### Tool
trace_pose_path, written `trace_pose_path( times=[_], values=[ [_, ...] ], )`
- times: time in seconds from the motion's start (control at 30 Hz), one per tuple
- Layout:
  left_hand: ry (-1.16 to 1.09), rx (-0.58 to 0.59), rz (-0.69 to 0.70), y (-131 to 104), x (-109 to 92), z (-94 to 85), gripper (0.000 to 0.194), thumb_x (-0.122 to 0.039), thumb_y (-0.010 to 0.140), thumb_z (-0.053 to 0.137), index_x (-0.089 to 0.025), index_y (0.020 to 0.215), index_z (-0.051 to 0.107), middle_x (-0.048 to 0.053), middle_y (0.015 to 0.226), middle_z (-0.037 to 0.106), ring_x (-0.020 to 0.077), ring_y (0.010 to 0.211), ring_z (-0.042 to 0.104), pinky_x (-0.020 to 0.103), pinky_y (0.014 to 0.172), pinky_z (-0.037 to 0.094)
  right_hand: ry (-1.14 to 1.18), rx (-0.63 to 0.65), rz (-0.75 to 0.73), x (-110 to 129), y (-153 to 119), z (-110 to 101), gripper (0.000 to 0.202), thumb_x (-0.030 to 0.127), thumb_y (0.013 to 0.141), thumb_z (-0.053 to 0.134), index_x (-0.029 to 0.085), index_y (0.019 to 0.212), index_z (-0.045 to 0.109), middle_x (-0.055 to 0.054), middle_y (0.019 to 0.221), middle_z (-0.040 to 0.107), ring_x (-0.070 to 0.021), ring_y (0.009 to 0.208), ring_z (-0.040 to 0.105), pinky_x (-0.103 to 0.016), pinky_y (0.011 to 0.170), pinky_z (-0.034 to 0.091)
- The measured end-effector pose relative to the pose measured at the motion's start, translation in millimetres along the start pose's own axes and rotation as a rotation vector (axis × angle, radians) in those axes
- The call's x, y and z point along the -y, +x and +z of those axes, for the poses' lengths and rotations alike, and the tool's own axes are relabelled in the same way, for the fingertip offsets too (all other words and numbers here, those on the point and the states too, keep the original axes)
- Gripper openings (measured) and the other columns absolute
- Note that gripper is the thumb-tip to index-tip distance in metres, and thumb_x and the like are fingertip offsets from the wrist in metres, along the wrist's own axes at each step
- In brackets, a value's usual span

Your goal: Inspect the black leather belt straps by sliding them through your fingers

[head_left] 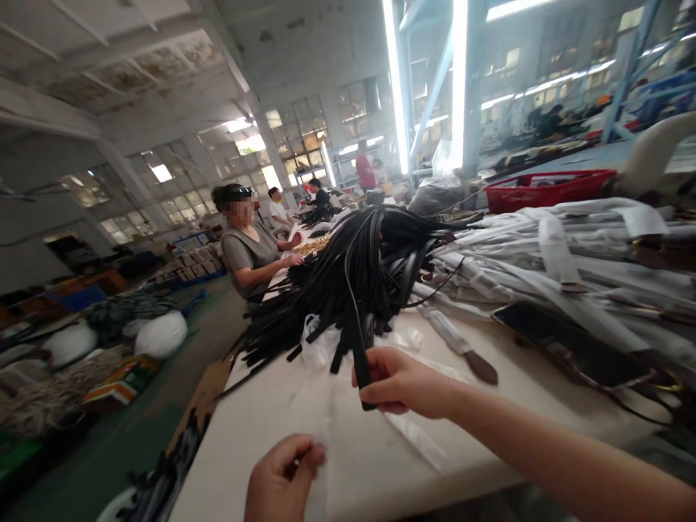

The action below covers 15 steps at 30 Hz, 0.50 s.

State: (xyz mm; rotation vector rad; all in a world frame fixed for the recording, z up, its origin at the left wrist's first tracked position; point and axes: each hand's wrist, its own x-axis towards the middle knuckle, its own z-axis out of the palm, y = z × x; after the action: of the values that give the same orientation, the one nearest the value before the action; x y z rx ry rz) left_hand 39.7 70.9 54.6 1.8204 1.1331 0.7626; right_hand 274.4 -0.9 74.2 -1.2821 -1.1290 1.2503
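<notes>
My right hand [399, 380] grips the end of a black strap [359, 355] that runs up into a big heap of black straps [348, 279] on the pale work table [304, 428]. Low at the frame's bottom, my left hand [283, 478] pinches a thin clear plastic sleeve [318, 478], blurred by motion. More clear plastic bags [320, 344] lie under the heap's near end.
White wrapped straps [570, 254] are piled at the right, with a dark phone [570, 344] lying on them and a red basket [549, 187] behind. A seated person [247, 250] works farther along the table; others sit beyond. Sacks and boxes crowd the floor at left.
</notes>
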Motion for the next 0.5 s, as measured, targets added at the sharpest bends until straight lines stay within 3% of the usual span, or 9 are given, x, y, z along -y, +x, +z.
trace_pose_path(
  times=[0.07,0.17,0.27,0.37,0.5],
  values=[
    [0.003,0.017,-0.009,-4.4,-3.9,7.1,0.026,-0.046,0.066,0.075,-0.020,0.063,0.073,-0.002,0.057,0.060,0.0149,0.057,0.050,0.022,0.057,0.039,0.157,0.027,-0.102,-5.7,-9.5,13.3,0.035,0.039,0.070,0.074,0.019,0.089,0.052,0.008,0.058,0.055,-0.0061,0.041,0.045,-0.017,0.037,0.032],
    [-0.006,0.012,0.007,-12.6,-12.4,12.3,0.017,-0.037,0.065,0.074,-0.020,0.063,0.074,-0.001,0.061,0.064,0.0158,0.058,0.052,0.022,0.058,0.040,0.277,0.037,-0.284,-7.1,-10.4,23.4,0.039,0.050,0.073,0.076,0.016,0.078,0.056,0.006,0.054,0.054,-0.0049,0.040,0.040,-0.018,0.038,0.029],
    [-0.026,0.038,0.037,-18.4,-15.5,13.6,0.019,-0.038,0.068,0.073,-0.020,0.065,0.075,0.001,0.063,0.065,0.0175,0.062,0.055,0.023,0.059,0.042,0.343,-0.005,-0.400,-4.7,-6.6,29.6,0.044,0.055,0.072,0.077,0.013,0.071,0.064,0.001,0.061,0.059,-0.0076,0.053,0.048,-0.021,0.052,0.038],
    [-0.058,0.134,0.027,-19.6,-11.7,15.0,0.033,-0.049,0.074,0.069,-0.018,0.064,0.072,0.001,0.060,0.062,0.0164,0.061,0.053,0.023,0.058,0.039,0.421,0.014,-0.369,-4.0,-4.4,33.3,0.044,0.054,0.067,0.082,0.012,0.072,0.069,-0.002,0.068,0.065,-0.0112,0.063,0.054,-0.026,0.063,0.043],
    [-0.190,0.194,-0.057,-18.2,-6.8,19.7,0.045,-0.059,0.066,0.077,-0.015,0.064,0.069,0.000,0.056,0.057,0.0118,0.056,0.046,0.020,0.054,0.034,0.430,0.025,-0.304,-11.6,-6.6,36.4,0.042,0.051,0.066,0.083,0.011,0.066,0.070,0.002,0.056,0.056,-0.0070,0.052,0.044,-0.022,0.053,0.034]
  ],
)
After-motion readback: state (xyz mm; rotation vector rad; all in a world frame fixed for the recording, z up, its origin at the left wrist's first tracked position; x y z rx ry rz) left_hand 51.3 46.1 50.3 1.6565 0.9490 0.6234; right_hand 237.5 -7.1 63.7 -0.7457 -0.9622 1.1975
